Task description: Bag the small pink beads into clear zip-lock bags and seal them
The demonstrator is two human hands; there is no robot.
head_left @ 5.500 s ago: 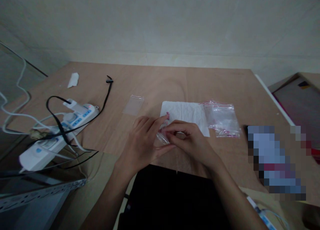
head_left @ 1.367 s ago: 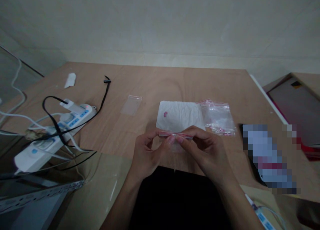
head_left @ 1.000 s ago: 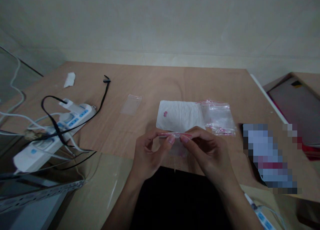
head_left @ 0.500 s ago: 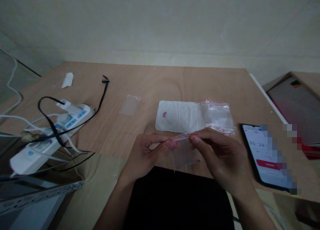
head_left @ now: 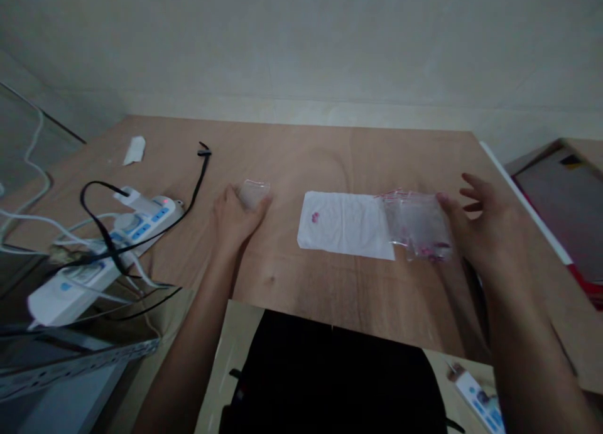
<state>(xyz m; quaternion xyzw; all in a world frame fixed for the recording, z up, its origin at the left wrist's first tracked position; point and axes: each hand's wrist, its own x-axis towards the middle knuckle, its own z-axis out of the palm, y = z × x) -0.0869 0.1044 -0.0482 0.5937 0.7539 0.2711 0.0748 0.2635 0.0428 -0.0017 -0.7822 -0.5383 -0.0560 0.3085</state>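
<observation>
My left hand (head_left: pixel 238 217) lies over the small clear zip bag (head_left: pixel 253 193) on the table, thumb and fingers apart on either side of its lower part. Whether the fingertips press on the bag is hard to tell. At the right, my right hand (head_left: pixel 485 223) has its fingers spread, with the thumb at the right edge of a pile of clear zip bags (head_left: pixel 414 217) with red seal lines. Small dark pink pieces show at the lower end of the pile. It overlaps a white paper sheet (head_left: pixel 348 223) bearing a few small pink pieces (head_left: pixel 315 217).
A white power strip (head_left: pixel 141 223) with tangled cables stands at the left edge of the wooden table (head_left: pixel 292 277). A torn white scrap (head_left: pixel 134 150) lies at the back left. My right arm mostly covers the phone. A box (head_left: pixel 565 195) stands at the far right.
My hands have parted from the bag they held together in front of me. The left went to the single bag at the left, the right to the pile, where a bag now lies on top.
</observation>
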